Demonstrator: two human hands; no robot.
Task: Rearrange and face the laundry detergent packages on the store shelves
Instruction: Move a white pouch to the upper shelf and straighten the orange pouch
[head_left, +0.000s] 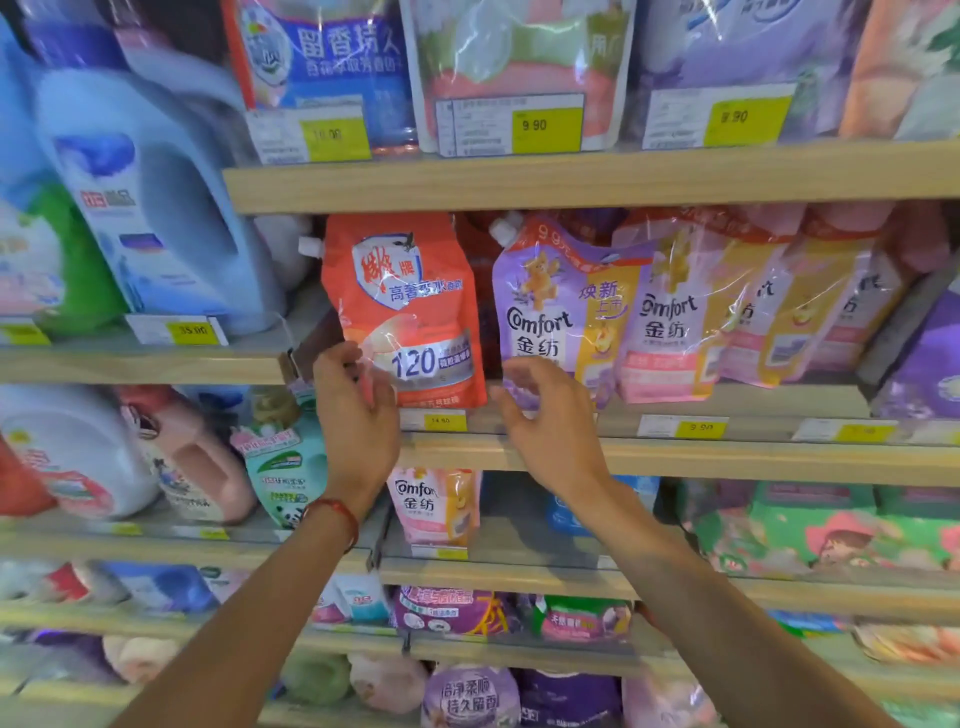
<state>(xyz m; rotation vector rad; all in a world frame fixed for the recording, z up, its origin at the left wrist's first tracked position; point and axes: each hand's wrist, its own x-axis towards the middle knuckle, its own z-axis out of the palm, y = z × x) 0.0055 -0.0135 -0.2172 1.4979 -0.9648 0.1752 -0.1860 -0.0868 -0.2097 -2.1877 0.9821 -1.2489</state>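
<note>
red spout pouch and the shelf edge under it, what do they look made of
The red spout pouch: likely flexible plastic film, glossy, with creases and glare streaks. The shelf edge: pale wood or wood-look laminate, matte, faint grain; cannot tell which.

Retail shop, laundry aisle: tiered wooden shelves (571, 182) stocked with detergent pouches (410, 306) and jugs (150, 208), yellow price tags (545, 129) along the edges.
</note>
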